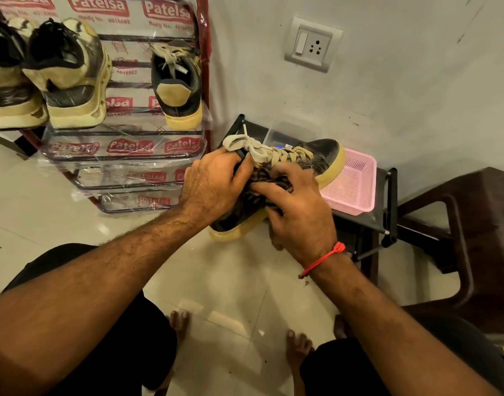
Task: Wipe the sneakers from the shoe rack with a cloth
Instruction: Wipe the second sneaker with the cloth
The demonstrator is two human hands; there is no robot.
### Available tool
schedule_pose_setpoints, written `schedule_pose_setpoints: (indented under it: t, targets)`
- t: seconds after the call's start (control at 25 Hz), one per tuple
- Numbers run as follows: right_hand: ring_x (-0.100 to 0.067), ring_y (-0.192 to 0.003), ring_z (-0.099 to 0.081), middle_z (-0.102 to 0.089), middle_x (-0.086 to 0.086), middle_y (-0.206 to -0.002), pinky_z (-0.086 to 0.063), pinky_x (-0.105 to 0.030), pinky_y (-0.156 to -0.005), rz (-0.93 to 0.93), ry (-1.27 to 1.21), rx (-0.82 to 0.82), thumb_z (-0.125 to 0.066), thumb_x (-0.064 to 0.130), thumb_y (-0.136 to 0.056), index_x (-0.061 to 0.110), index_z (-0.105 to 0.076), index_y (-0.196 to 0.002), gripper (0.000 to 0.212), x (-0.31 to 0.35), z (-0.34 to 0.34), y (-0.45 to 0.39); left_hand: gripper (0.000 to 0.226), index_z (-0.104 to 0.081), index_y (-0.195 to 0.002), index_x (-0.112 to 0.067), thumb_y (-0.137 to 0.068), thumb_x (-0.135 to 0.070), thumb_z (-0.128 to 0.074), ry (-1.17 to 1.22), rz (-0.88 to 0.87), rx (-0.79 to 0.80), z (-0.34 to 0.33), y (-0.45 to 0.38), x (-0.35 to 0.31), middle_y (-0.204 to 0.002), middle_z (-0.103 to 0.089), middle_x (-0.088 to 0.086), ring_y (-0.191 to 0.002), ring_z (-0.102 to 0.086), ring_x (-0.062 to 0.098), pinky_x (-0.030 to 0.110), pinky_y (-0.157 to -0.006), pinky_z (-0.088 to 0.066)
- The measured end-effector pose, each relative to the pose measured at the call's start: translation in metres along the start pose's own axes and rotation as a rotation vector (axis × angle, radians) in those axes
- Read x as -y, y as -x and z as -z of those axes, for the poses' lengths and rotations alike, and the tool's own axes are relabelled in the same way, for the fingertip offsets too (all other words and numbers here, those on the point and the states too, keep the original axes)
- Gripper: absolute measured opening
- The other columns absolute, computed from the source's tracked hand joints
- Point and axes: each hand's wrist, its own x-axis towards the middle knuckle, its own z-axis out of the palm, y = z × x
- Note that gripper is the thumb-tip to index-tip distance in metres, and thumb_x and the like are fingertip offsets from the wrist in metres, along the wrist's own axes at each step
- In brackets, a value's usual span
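A dark sneaker (322,151) with a tan sole and beige laces is held in the air in front of me, toe pointing toward the wall. My left hand (213,184) grips it at the collar, by the laces. My right hand (299,215) presses a dark patterned cloth (262,178) against the sneaker's side; most of the cloth is hidden under my fingers. On the shoe rack (125,155) to the left, its matching sneaker (178,84) stands heel out on the top shelf. A bulkier cream-and-black pair (65,75) sits beside it.
A pink mesh basket (356,184) rests on a low black stand (387,201) against the wall, right behind the held sneaker. A brown plastic chair (467,224) stands at the right. A wall socket (312,44) is above. My bare feet (297,347) are on the tiled floor.
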Motion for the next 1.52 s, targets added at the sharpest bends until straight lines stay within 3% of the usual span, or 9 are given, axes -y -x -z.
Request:
schedule_pose_setpoints:
  t: [0.12,0.28,0.44,0.6,0.76,0.88,1.16,1.4,1.52]
  targets:
    - [-0.032,-0.112,-0.051,-0.058,-0.011,-0.123,-0.053,-0.029,-0.066,-0.143,0.081,-0.113,-0.059,0.012,-0.082,0.02,-0.073,-0.107,0.03,-0.028,0.019,-0.013,0.052,-0.065,-0.08,-0.012,-0.103,-0.052,-0.039,0.057,-0.007,-0.042,0.002,-0.003,0.003,-0.073,-0.057,0.0,-0.063,-0.053,0.02,0.038,-0.059,-0.049]
    - [-0.032,-0.11,-0.052,-0.056,-0.012,-0.123,-0.055,-0.04,-0.082,-0.414,0.162,-0.218,-0.061,0.005,-0.085,0.018,-0.074,-0.112,0.032,-0.078,0.044,-0.014,0.048,-0.064,-0.079,-0.017,-0.103,-0.05,-0.04,0.063,0.01,-0.059,0.004,-0.005,0.003,-0.073,-0.054,-0.004,-0.062,-0.051,0.017,0.034,-0.059,-0.046]
    - [-0.033,-0.112,-0.053,-0.056,-0.013,-0.121,-0.046,-0.026,-0.09,-0.24,0.013,-0.137,-0.071,0.002,-0.08,0.016,-0.074,-0.109,0.033,-0.045,0.021,-0.004,0.042,-0.044,-0.066,-0.03,-0.104,-0.046,-0.047,0.099,0.069,-0.047,0.003,-0.004,0.002,-0.064,-0.048,-0.01,-0.055,-0.044,0.005,0.026,-0.053,-0.033]
    - [-0.033,-0.11,-0.054,-0.058,-0.013,-0.121,-0.054,-0.035,-0.076,-0.029,0.051,0.012,-0.076,0.01,-0.078,0.016,-0.073,-0.107,0.03,-0.007,-0.001,0.002,0.047,-0.041,-0.059,-0.032,-0.105,-0.044,-0.048,0.125,0.126,-0.035,0.007,-0.005,0.006,-0.056,-0.045,-0.012,-0.05,-0.043,0.005,0.026,-0.05,-0.03]
    - [-0.032,-0.11,-0.05,-0.056,-0.014,-0.123,-0.048,-0.029,-0.07,-0.31,0.16,-0.183,-0.069,0.004,-0.084,0.02,-0.074,-0.11,0.031,-0.054,0.035,-0.016,0.046,-0.042,-0.06,-0.033,-0.105,-0.039,-0.05,0.176,0.117,-0.04,0.009,-0.006,0.003,-0.055,-0.044,-0.013,-0.048,-0.042,0.004,0.021,-0.049,-0.029]
    - [-0.034,-0.112,-0.052,-0.055,-0.015,-0.123,-0.049,-0.03,-0.072,-0.348,0.174,-0.173,-0.069,0.003,-0.084,0.019,-0.073,-0.113,0.034,-0.057,0.032,-0.01,0.047,-0.04,-0.06,-0.033,-0.105,-0.04,-0.049,0.154,0.103,-0.024,0.005,-0.005,-0.001,-0.056,-0.043,-0.014,-0.05,-0.041,0.003,0.022,-0.049,-0.027]
    - [-0.032,-0.112,-0.054,-0.054,-0.014,-0.119,-0.054,-0.036,-0.087,-0.171,-0.1,-0.015,-0.074,0.005,-0.08,0.014,-0.073,-0.114,0.036,0.003,-0.008,0.006,0.049,-0.046,-0.058,-0.027,-0.104,-0.041,-0.05,0.194,0.208,0.007,0.006,-0.003,0.005,-0.051,-0.046,-0.007,-0.045,-0.042,0.008,0.024,-0.047,-0.03]
    - [-0.03,-0.106,-0.055,-0.056,-0.012,-0.117,-0.058,-0.043,-0.062,0.149,-0.118,0.16,-0.054,0.029,-0.088,0.021,-0.073,-0.109,0.029,0.038,-0.012,0.021,0.05,-0.047,-0.057,-0.026,-0.104,-0.041,-0.051,0.197,0.263,0.057,0.004,-0.005,0.005,-0.05,-0.045,-0.01,-0.042,-0.046,0.0,0.014,-0.042,-0.029]
    - [-0.031,-0.105,-0.056,-0.059,-0.013,-0.116,-0.057,-0.042,-0.06,0.229,-0.022,0.175,-0.054,0.03,-0.089,0.022,-0.075,-0.105,0.027,0.028,-0.005,0.014,0.05,-0.047,-0.057,-0.023,-0.105,-0.038,-0.051,0.213,0.251,0.081,0.008,-0.009,0.005,-0.05,-0.045,-0.007,-0.042,-0.047,-0.002,0.013,-0.042,-0.033]
